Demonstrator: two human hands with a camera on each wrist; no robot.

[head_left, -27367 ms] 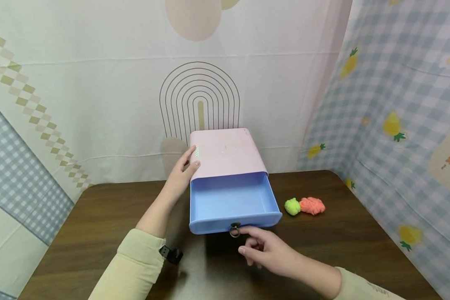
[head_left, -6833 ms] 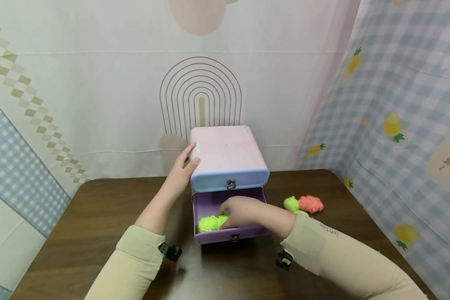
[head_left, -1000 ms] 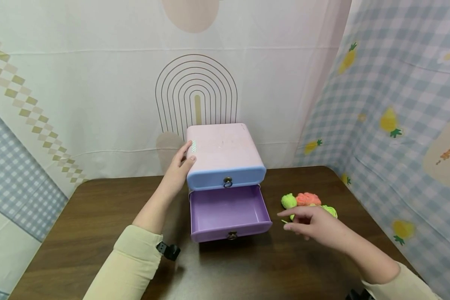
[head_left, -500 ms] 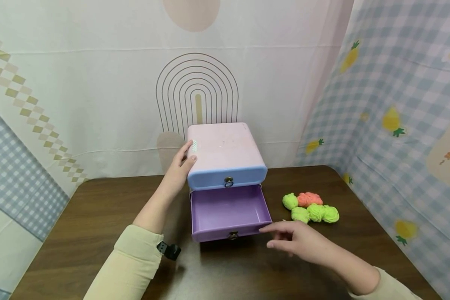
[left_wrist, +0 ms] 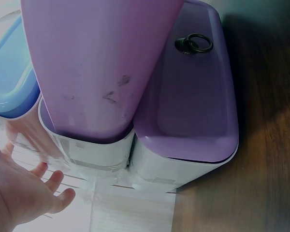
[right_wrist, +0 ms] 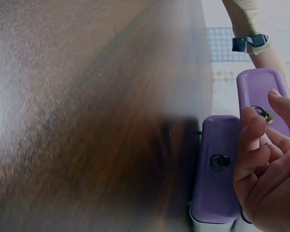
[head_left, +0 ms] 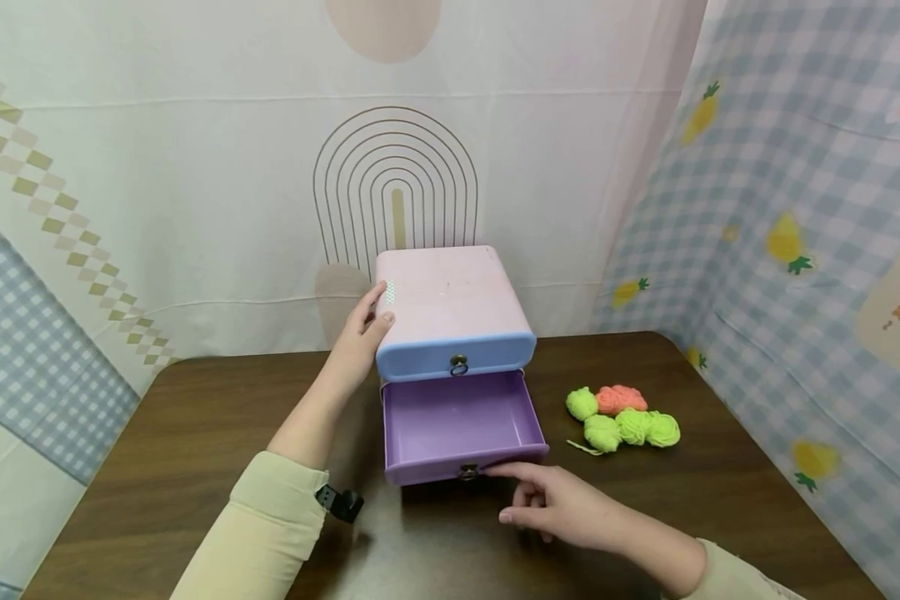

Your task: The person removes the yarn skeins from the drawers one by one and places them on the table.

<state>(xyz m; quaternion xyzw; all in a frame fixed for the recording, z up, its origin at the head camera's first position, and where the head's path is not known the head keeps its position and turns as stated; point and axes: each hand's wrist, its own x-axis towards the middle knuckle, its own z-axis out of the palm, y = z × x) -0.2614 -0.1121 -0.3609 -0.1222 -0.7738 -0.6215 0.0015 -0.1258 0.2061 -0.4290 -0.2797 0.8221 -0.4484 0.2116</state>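
A small drawer unit with a pink top (head_left: 450, 292) stands on the table, its blue top drawer (head_left: 420, 358) closed. Below it a purple drawer (head_left: 461, 421) is pulled out, with nothing inside. My left hand (head_left: 356, 337) rests against the unit's upper left side, fingers relaxed. At the purple drawer's front, my right hand (head_left: 570, 508) holds its index finger out, the tip beside the ring pull (head_left: 468, 472); its other fingers are bent. In the right wrist view the ring pull (right_wrist: 263, 115) shows close behind the fingers.
Right of the unit lie a green yarn ball (head_left: 582, 403), a coral yarn skein (head_left: 621, 400) and more green yarn (head_left: 647, 427) with a loose end. A second purple drawer (left_wrist: 193, 96), closed, sits lowest. Patterned cloth (head_left: 232, 208) hangs behind the table (head_left: 232, 433).
The blue drawer, open at first, is closed, and the purple one stands open. Green yarn has gone from that drawer to the table. My right hand has moved left from the yarn.
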